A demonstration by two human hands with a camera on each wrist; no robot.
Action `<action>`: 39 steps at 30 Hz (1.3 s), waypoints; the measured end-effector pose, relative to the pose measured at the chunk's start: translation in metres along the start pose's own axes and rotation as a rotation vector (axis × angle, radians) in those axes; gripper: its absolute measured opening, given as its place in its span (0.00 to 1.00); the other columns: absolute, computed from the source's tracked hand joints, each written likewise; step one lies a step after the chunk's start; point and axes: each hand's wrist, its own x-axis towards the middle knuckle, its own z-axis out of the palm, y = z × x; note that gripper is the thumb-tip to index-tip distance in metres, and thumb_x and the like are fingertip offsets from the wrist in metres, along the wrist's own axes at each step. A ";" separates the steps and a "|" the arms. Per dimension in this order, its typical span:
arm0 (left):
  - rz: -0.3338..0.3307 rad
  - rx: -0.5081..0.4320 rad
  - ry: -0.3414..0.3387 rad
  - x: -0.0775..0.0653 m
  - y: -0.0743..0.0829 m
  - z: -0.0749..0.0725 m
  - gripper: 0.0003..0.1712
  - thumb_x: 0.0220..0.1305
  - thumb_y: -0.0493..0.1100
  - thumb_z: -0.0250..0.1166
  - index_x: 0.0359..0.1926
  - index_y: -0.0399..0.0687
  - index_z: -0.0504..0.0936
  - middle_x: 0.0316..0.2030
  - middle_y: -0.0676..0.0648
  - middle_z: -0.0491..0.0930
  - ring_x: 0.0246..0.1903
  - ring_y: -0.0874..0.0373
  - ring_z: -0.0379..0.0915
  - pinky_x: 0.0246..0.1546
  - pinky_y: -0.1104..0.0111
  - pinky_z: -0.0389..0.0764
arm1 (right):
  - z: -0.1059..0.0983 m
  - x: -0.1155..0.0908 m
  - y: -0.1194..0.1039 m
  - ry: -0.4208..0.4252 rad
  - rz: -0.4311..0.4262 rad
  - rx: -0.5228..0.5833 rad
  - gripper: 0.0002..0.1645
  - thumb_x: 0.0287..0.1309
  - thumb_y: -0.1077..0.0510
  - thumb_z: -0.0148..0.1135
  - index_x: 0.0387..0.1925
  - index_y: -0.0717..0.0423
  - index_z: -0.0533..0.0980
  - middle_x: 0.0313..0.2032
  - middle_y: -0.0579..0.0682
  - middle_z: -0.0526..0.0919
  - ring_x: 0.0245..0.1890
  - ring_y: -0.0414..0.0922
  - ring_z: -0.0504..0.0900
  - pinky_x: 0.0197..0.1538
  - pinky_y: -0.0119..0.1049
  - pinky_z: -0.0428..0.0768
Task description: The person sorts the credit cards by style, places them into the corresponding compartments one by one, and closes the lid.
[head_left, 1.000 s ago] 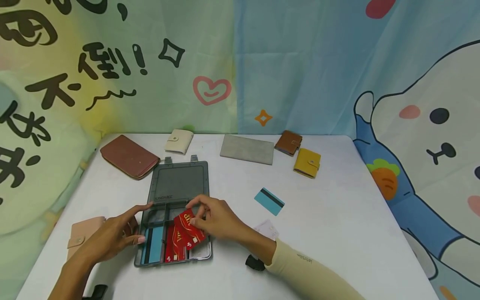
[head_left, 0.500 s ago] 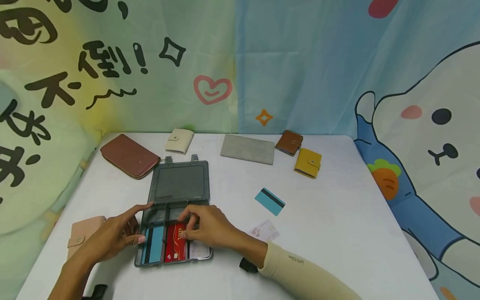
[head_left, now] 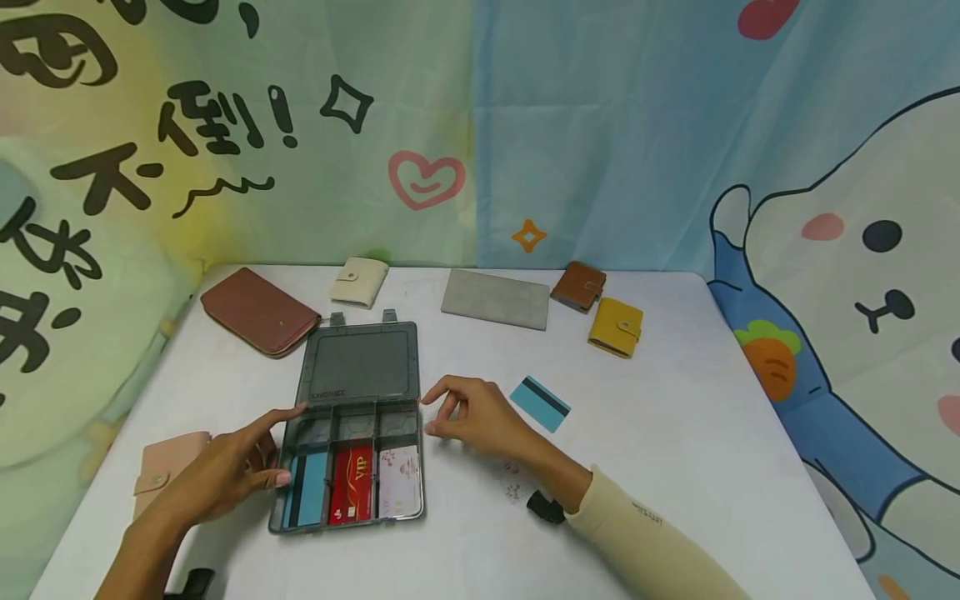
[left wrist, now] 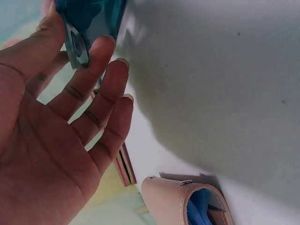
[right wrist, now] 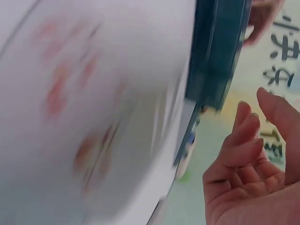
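Note:
A dark translucent storage box (head_left: 362, 360) lies with its lid folded back. Its front compartments hold a teal card with a dark stripe (head_left: 311, 490), a red VIP card (head_left: 351, 485) and a pale floral card (head_left: 400, 483). My left hand (head_left: 225, 467) touches the box's left edge with thumb and forefinger; in the left wrist view its other fingers are loosely bent beside the box corner. My right hand (head_left: 480, 417) hovers just right of the box with nothing between its fingers. Another pale card (head_left: 513, 483) lies partly hidden under the right wrist.
A teal striped card (head_left: 540, 403) lies right of the box. Along the back are a reddish-brown wallet (head_left: 258, 312), cream (head_left: 360, 282), brown (head_left: 578, 286) and yellow (head_left: 616, 327) card holders, and a grey flat wallet (head_left: 495, 299). A pink-beige holder (head_left: 168, 467) sits by the left hand.
The right hand has put the red VIP card down in the middle front compartment, let it go and moved right, off the box. The left hand has stayed at the edge.

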 end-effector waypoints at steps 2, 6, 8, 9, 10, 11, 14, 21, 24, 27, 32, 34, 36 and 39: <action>-0.005 0.001 -0.003 0.000 0.000 0.000 0.48 0.54 0.42 0.76 0.74 0.51 0.63 0.26 0.59 0.74 0.25 0.72 0.68 0.25 0.73 0.73 | -0.013 -0.003 0.009 0.017 0.013 -0.020 0.20 0.54 0.52 0.75 0.49 0.47 0.81 0.30 0.40 0.83 0.20 0.43 0.74 0.24 0.34 0.74; -0.019 0.003 -0.011 -0.001 0.000 0.000 0.49 0.54 0.44 0.76 0.74 0.52 0.63 0.26 0.59 0.74 0.26 0.72 0.68 0.25 0.73 0.73 | -0.038 -0.009 0.026 0.050 0.056 -0.073 0.22 0.52 0.51 0.76 0.50 0.48 0.81 0.32 0.42 0.84 0.22 0.43 0.75 0.25 0.34 0.74; -0.027 0.002 -0.016 -0.001 0.000 0.000 0.49 0.54 0.44 0.76 0.74 0.52 0.62 0.26 0.59 0.74 0.26 0.72 0.69 0.25 0.73 0.73 | -0.050 -0.013 0.032 0.072 0.093 -0.097 0.23 0.51 0.52 0.77 0.50 0.48 0.81 0.34 0.45 0.84 0.23 0.45 0.76 0.26 0.34 0.75; -0.029 0.001 -0.018 -0.001 0.000 0.000 0.49 0.54 0.44 0.76 0.74 0.53 0.62 0.26 0.59 0.74 0.26 0.72 0.68 0.25 0.73 0.73 | -0.057 -0.016 0.035 0.078 0.112 -0.104 0.24 0.51 0.52 0.77 0.50 0.48 0.81 0.35 0.46 0.84 0.23 0.46 0.76 0.26 0.34 0.75; -0.030 0.000 -0.019 -0.001 0.000 0.000 0.49 0.54 0.43 0.76 0.74 0.53 0.62 0.26 0.59 0.74 0.25 0.72 0.68 0.25 0.73 0.73 | -0.063 -0.018 0.038 0.085 0.128 -0.111 0.25 0.51 0.52 0.78 0.51 0.48 0.80 0.37 0.47 0.83 0.24 0.46 0.76 0.26 0.34 0.75; -0.032 -0.001 -0.020 -0.001 0.001 0.000 0.49 0.54 0.43 0.76 0.74 0.53 0.62 0.26 0.58 0.74 0.25 0.72 0.68 0.25 0.73 0.73 | -0.069 -0.021 0.041 0.090 0.145 -0.122 0.25 0.50 0.52 0.78 0.52 0.47 0.80 0.38 0.48 0.83 0.24 0.47 0.76 0.27 0.34 0.75; -0.032 -0.005 -0.019 -0.001 0.000 0.000 0.49 0.54 0.43 0.76 0.74 0.53 0.62 0.26 0.58 0.73 0.25 0.72 0.68 0.24 0.73 0.72 | -0.086 -0.028 0.051 0.108 0.194 -0.150 0.28 0.50 0.51 0.78 0.54 0.46 0.79 0.41 0.49 0.83 0.25 0.46 0.75 0.27 0.34 0.74; -0.021 0.008 -0.016 -0.001 -0.001 0.000 0.50 0.53 0.44 0.76 0.74 0.53 0.62 0.26 0.59 0.73 0.25 0.72 0.68 0.25 0.73 0.73 | -0.111 -0.041 0.067 0.132 0.294 -0.223 0.31 0.49 0.50 0.78 0.56 0.45 0.78 0.45 0.52 0.82 0.29 0.46 0.73 0.32 0.36 0.74; -0.012 0.017 -0.011 -0.002 -0.002 -0.001 0.49 0.53 0.44 0.76 0.74 0.53 0.62 0.25 0.60 0.73 0.25 0.72 0.68 0.25 0.73 0.72 | -0.111 -0.042 0.072 0.106 0.309 -0.251 0.32 0.48 0.49 0.79 0.55 0.46 0.78 0.44 0.52 0.81 0.34 0.47 0.74 0.36 0.37 0.74; -0.008 0.007 -0.012 -0.001 -0.002 -0.001 0.49 0.53 0.43 0.76 0.74 0.52 0.62 0.26 0.60 0.73 0.25 0.72 0.68 0.25 0.73 0.73 | -0.107 -0.040 0.074 0.080 0.320 -0.295 0.33 0.46 0.47 0.80 0.55 0.47 0.77 0.44 0.52 0.79 0.40 0.47 0.74 0.42 0.39 0.73; -0.031 -0.016 -0.031 -0.001 -0.002 -0.001 0.50 0.54 0.44 0.76 0.75 0.53 0.61 0.27 0.58 0.74 0.26 0.71 0.69 0.25 0.73 0.73 | -0.097 -0.034 0.072 0.085 0.364 -0.395 0.36 0.44 0.44 0.81 0.53 0.49 0.76 0.42 0.50 0.76 0.41 0.47 0.74 0.42 0.40 0.72; -0.043 -0.016 -0.034 -0.001 -0.002 -0.001 0.50 0.54 0.44 0.76 0.75 0.54 0.61 0.27 0.58 0.74 0.26 0.71 0.69 0.25 0.73 0.73 | -0.092 -0.032 0.069 0.100 0.374 -0.424 0.35 0.43 0.44 0.81 0.52 0.50 0.76 0.41 0.50 0.75 0.40 0.47 0.74 0.40 0.40 0.72; -0.048 -0.015 -0.036 0.000 -0.002 0.000 0.50 0.53 0.44 0.76 0.75 0.54 0.61 0.27 0.58 0.74 0.26 0.71 0.69 0.25 0.72 0.73 | -0.088 -0.030 0.067 0.111 0.379 -0.442 0.33 0.43 0.45 0.81 0.49 0.51 0.76 0.41 0.51 0.74 0.39 0.46 0.74 0.40 0.40 0.72; -0.056 -0.022 -0.034 0.000 -0.002 0.000 0.50 0.53 0.43 0.76 0.75 0.54 0.61 0.27 0.58 0.74 0.26 0.70 0.69 0.25 0.72 0.74 | -0.081 -0.026 0.064 0.110 0.370 -0.449 0.31 0.42 0.47 0.82 0.46 0.51 0.77 0.41 0.51 0.73 0.39 0.46 0.73 0.41 0.40 0.72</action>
